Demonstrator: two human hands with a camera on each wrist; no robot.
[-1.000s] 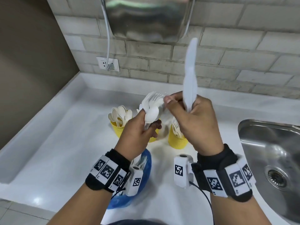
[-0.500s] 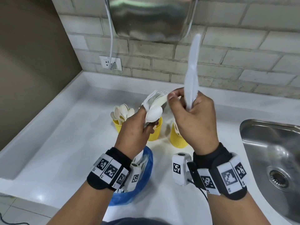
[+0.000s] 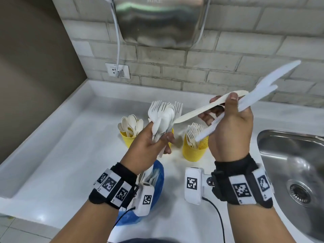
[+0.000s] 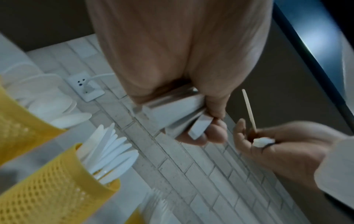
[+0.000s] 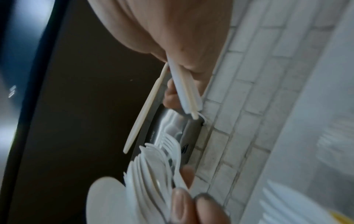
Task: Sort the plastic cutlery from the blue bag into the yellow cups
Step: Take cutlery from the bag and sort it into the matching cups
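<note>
My left hand [image 3: 154, 142] grips a bundle of white plastic forks and spoons [image 3: 164, 118] above the counter; their handles show in the left wrist view [image 4: 178, 112]. My right hand [image 3: 228, 123] holds white knives [image 3: 259, 95] slanting up to the right and pinches a cream knife [image 3: 206, 107] whose tip reaches the bundle. The right wrist view shows the bundle's fork tines [image 5: 162, 153] and the cream knife [image 5: 145, 109]. Three yellow cups stand behind: one with spoons [image 3: 128, 139], a middle one with knives [image 4: 63, 181] mostly hidden by my left hand, one with forks [image 3: 194, 149]. The blue bag [image 3: 156, 186] lies under my left wrist.
A steel sink [image 3: 296, 172] is sunk into the counter at the right. A brick wall with a socket [image 3: 117, 71] and a metal hand dryer [image 3: 157, 20] rises behind the cups. The white counter [image 3: 61, 155] ends in a raised edge on the left.
My right hand has tilted its knives from upright to slanting right and has drawn a cream knife out of the left hand's bundle. The left hand has stayed nearly still.
</note>
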